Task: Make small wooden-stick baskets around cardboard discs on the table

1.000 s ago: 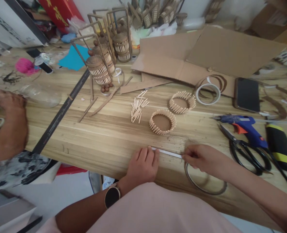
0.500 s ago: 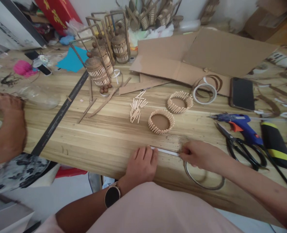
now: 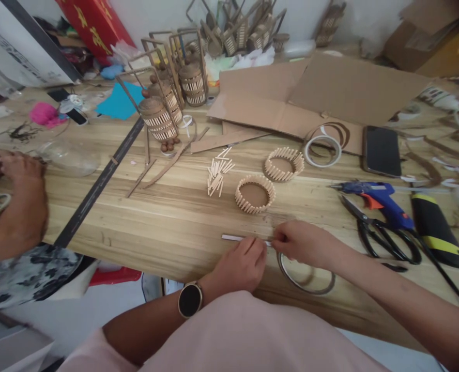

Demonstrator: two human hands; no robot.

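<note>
A thin white strip (image 3: 235,237) lies along the wooden table (image 3: 167,217) near its front edge. My left hand (image 3: 242,264), with a watch on its wrist, has its fingers curled and pinched on the strip's right part. My right hand (image 3: 305,244) pinches the strip's right end, touching the left hand's fingertips. A thin brown ring (image 3: 306,274) lies under my right wrist. Two small round baskets of sticks (image 3: 255,193) (image 3: 284,164) and a pile of short sticks (image 3: 217,173) sit just beyond.
To the right lie black scissors (image 3: 380,235), a blue glue gun (image 3: 377,199), a black and yellow tool (image 3: 434,230), a phone (image 3: 382,151) and a tape roll (image 3: 322,150). Cardboard sheets (image 3: 322,98) and stick lanterns (image 3: 159,116) stand behind. Another person's hand (image 3: 14,201) rests far left by a long black bar (image 3: 97,186).
My left hand went from lying flat on the strip's left end to a pinch further right beside my right hand. Both hands and the ring sit further left in view.
</note>
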